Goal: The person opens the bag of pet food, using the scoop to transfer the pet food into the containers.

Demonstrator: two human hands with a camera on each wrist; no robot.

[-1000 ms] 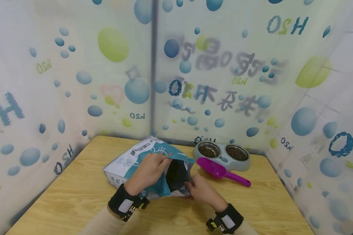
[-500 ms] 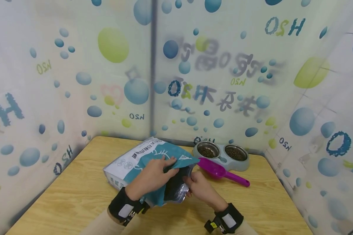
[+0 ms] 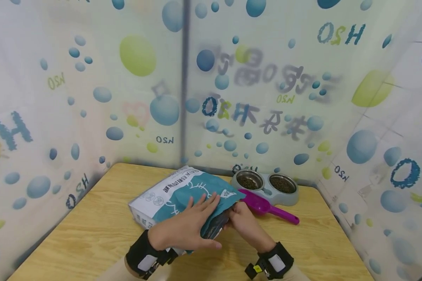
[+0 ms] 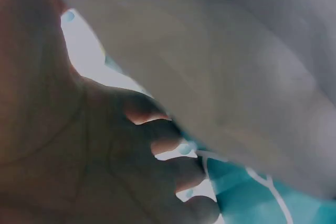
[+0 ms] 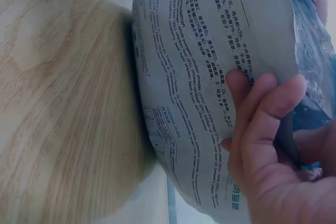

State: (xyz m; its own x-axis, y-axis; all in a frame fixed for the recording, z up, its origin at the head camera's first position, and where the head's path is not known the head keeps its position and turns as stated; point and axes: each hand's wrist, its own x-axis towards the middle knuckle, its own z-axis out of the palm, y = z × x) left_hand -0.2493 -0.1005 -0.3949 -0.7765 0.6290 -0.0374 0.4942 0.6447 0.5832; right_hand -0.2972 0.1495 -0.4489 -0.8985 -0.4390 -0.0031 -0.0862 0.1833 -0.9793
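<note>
A white and teal pet food bag [image 3: 197, 187] lies on its side on the table, its mouth toward the right. With fingers spread and straight, my left hand [image 3: 186, 226] lies flat on the teal upper face near the mouth. My right hand [image 3: 244, 224] pinches the edge of the mouth at its right end. In the right wrist view, the right thumb is inside the rim and the fingers [image 5: 257, 129] lie along the printed back panel. Between the hands a strip of the dark silvery lining [image 3: 216, 224] shows. What is inside the bag is hidden.
A grey double pet bowl [image 3: 265, 187] with brown kibble in both steel dishes stands at the table's back right. In front of it lies a magenta scoop [image 3: 267, 206], its tip close to the bag. Patterned curtains [image 3: 285, 117] surround the wooden table [image 3: 91, 210].
My left hand has let go of the upper rim and flattened out on the bag. The upper flap has come down to the right, narrowing the mouth. My right hand has moved slightly up and right.
</note>
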